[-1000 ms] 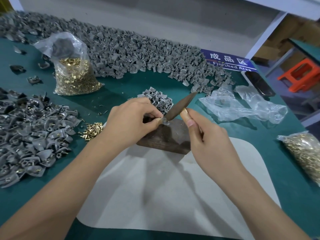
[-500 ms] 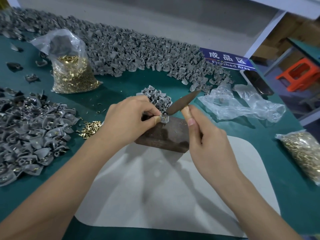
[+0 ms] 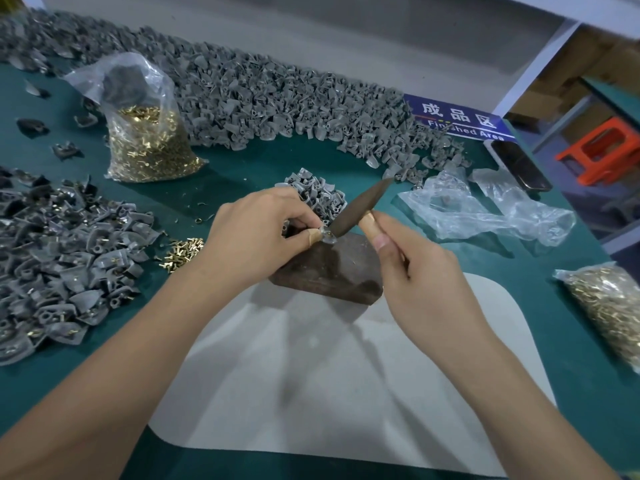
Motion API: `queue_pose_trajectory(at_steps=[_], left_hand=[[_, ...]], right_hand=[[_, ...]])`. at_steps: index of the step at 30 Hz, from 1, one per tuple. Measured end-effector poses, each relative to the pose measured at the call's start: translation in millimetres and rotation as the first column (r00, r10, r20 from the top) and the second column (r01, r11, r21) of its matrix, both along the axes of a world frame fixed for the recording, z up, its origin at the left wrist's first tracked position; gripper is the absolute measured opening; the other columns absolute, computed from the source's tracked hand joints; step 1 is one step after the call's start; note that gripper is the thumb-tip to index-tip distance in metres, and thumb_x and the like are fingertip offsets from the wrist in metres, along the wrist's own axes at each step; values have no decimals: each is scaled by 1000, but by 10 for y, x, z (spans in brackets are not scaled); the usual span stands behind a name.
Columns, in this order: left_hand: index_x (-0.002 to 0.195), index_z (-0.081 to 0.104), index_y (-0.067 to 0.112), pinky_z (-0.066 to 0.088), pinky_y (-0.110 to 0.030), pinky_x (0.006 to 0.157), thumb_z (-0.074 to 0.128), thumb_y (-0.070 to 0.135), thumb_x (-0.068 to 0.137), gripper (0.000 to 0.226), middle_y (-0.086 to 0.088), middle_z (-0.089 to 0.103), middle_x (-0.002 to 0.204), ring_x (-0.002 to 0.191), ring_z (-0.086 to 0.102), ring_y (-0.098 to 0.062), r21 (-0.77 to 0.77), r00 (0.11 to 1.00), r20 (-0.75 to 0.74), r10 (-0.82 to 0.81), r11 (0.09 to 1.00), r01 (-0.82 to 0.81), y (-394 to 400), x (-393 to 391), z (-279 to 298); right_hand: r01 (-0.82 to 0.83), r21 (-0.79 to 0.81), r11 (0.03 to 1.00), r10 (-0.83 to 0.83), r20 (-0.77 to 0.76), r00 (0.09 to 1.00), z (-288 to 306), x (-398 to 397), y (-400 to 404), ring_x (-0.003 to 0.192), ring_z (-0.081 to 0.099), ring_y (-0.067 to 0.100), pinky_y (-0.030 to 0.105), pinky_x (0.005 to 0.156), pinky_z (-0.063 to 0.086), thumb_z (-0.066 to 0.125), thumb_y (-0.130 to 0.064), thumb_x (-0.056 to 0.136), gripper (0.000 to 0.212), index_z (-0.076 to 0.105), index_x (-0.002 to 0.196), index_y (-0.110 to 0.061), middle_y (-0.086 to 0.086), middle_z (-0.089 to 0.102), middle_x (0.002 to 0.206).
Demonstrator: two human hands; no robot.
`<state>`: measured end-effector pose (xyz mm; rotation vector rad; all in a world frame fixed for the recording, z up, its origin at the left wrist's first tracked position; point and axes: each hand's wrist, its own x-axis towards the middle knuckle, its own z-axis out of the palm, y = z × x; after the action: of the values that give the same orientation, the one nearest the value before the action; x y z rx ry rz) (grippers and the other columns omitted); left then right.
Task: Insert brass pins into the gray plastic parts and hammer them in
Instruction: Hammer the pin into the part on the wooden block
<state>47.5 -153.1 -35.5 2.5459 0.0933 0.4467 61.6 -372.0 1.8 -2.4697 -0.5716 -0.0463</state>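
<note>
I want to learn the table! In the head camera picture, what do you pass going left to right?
Heap of gray plastic parts → small loose pile of brass pins → dark wooden block → crumpled clear plastic bag → clear bag of brass pins at the right edge.

The surface (image 3: 242, 174) is covered in a matt, dark green material, with a smooth pale grey mat (image 3: 346, 375) laid over it. The block (image 3: 329, 268) is dark brown, dull and scuffed, seemingly wood. The hammer head (image 3: 360, 207) is dull brownish metal on a light wooden handle (image 3: 369, 221). The plastic parts (image 3: 277, 95) look matt grey. The loose brass pins (image 3: 181, 251) are shiny yellow metal, as are those inside the glossy, crinkled clear plastic bag (image 3: 145, 133). The empty bags (image 3: 485, 209) are thin, shiny, wrinkled film. The sign (image 3: 460, 121) is smooth blue.
</note>
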Motion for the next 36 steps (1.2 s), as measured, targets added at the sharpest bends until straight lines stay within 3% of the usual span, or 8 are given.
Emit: queue_pose_trajectory(at_steps=[10, 13, 21, 23, 25, 28, 32, 36], left_hand=[[92, 72, 45, 29, -20, 60, 71, 48, 87, 6, 19, 61, 92, 86, 52, 1, -30, 1000, -4, -11, 999, 11, 18, 9, -6], [91, 73, 43, 35, -22, 62, 72, 46, 87, 6, 18, 62, 91, 87, 54, 0, -47, 1000, 0, -20, 999, 19, 22, 8, -7], [89, 72, 43, 40, -28, 65, 72, 42, 87, 2, 20, 61, 90, 86, 55, 2, -79, 998, -6, -58, 995, 57, 44, 8, 8], [89, 71, 43, 42, -29, 67, 73, 42, 87, 2, 21, 61, 91, 87, 56, 1, -78, 998, -6, -62, 995, 61, 40, 10, 10], [88, 71, 43, 45, -30, 69, 73, 41, 87, 3, 21, 62, 92, 88, 56, 0, -85, 998, 1, -67, 994, 67, 40, 6, 4], [88, 71, 42, 48, -31, 72, 73, 40, 88, 3, 20, 63, 93, 89, 57, 0, -99, 997, 5, -75, 992, 76, 44, 1, 8], [87, 71, 44, 49, -31, 71, 74, 38, 87, 6, 20, 63, 93, 87, 57, 0, -109, 997, 9, -79, 991, 79, 49, 4, 7], [89, 73, 40, 51, -33, 73, 75, 37, 87, 5, 20, 62, 92, 87, 57, -1, -117, 997, 19, -81, 990, 83, 39, 6, 3]], right_hand=[[79, 102, 992, -82, 32, 996, -2, 4, -13, 63, 50, 13, 41, 64, 43, 38, -39, 109, 35, 55, 140, -39, -11, 57, 70], [7, -8, 1000, -7, -17, 1000, -12, 5, -5, 63, 49, 21, 47, 64, 48, 39, -38, 110, 29, 56, 133, -41, -6, 50, 65], [6, 32, 999, -6, 1, 1000, 4, -26, 33, 59, 40, 17, 42, 57, 40, 39, -39, 111, 18, 57, 111, -37, -10, 41, 59], [52, 108, 993, -56, 30, 998, 7, -40, 37, 57, 40, 16, 40, 56, 37, 38, -39, 110, 23, 58, 118, -32, -10, 42, 59], [33, 56, 998, -34, 23, 999, 9, -64, 50, 58, 43, 20, 43, 57, 38, 37, -37, 110, 24, 56, 125, -32, -8, 45, 61], [-4, -20, 1000, 4, 4, 1000, 8, -46, 32, 57, 41, 18, 41, 56, 37, 37, -38, 110, 16, 53, 109, -38, -9, 42, 58], [54, 37, 998, -56, 47, 997, 28, -49, 56, 56, 43, 17, 41, 54, 37, 36, -37, 109, 28, 56, 128, -33, -8, 44, 60], [33, -35, 999, -31, 71, 997, 47, -62, 90, 59, 44, 26, 46, 55, 43, 35, -41, 110, 22, 55, 114, -37, -6, 44, 60]])
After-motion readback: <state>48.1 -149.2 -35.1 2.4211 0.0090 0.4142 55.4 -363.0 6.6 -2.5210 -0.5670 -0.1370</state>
